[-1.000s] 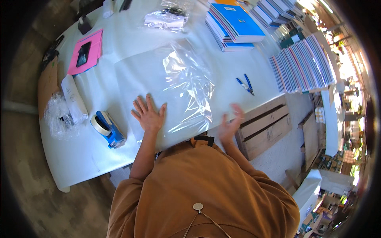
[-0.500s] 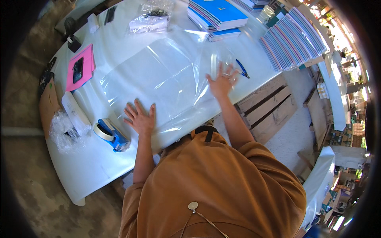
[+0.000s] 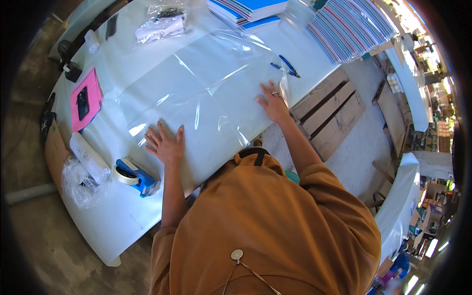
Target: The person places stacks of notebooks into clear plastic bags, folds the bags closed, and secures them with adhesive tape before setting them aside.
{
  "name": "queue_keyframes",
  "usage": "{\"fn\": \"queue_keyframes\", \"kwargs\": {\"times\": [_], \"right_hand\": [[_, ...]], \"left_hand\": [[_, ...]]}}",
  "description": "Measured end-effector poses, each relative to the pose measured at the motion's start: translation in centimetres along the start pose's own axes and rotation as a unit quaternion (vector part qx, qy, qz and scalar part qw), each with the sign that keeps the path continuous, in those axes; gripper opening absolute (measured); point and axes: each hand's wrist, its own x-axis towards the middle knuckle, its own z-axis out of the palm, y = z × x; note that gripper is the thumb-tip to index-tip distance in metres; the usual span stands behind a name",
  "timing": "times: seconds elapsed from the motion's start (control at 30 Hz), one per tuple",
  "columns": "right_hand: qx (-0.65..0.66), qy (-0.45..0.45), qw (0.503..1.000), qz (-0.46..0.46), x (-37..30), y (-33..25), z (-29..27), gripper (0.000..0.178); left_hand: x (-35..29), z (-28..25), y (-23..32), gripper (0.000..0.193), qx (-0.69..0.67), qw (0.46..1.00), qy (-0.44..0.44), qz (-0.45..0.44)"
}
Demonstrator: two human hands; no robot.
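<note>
A large sheet of clear plastic film (image 3: 191, 91) lies spread over the white-covered table (image 3: 98, 223), with shiny creases running across it. My left hand (image 3: 167, 146) rests on its near left part, palm down and fingers spread. At the right end of the film, my right hand (image 3: 273, 103) lies flat with fingers apart and a ring on one finger. Just beyond that hand are blue-handled cutting pliers (image 3: 286, 66). Left of my left hand stands a blue tape dispenser (image 3: 137, 177) with a roll of tape. Neither hand grips anything.
Blue spiral notebooks (image 3: 250, 11) are stacked at the far edge, beside a long row of spiral-bound notebooks (image 3: 351, 29). A phone (image 3: 82, 102) lies on pink paper (image 3: 92, 81) at left, near a white roll (image 3: 89, 156) and crumpled plastic (image 3: 81, 184). A wooden pallet (image 3: 327, 115) is right of the table.
My right hand has come down flat on the film's right end, its blur gone. The film's right part now lies smoother and farther right. My view has shifted slightly.
</note>
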Motion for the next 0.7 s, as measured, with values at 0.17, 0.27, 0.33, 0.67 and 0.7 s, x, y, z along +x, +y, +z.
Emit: {"fn": "queue_keyframes", "kwargs": {"times": [0.17, 0.27, 0.33, 0.67, 0.7], "right_hand": [[-0.016, -0.014, 0.999, 0.042, -2.0, 3.3, -0.5, 0.061], [-0.027, 0.014, 0.999, 0.031, -2.2, 3.2, 0.0, 0.062], [-0.008, 0.031, 0.999, 0.016, -2.2, 3.7, 0.4, 0.063], [0.015, 0.039, 0.999, -0.026, -2.1, 10.9, -0.9, 0.065], [0.017, 0.041, 0.999, -0.031, -1.9, 11.8, -1.3, 0.065]], "left_hand": [[-5.2, -1.0, 1.6, 0.083, -0.066, 0.991, 0.063, 0.096], [-9.5, -2.4, 1.9, 0.081, -0.086, 0.962, -0.059, 0.251], [-11.1, -1.4, 1.3, 0.081, -0.062, 0.958, -0.107, 0.26], [-12.6, -0.6, -0.1, 0.078, -0.027, 0.976, -0.123, 0.175], [-12.7, -0.3, -0.4, 0.077, -0.018, 0.977, -0.14, 0.163]]}}
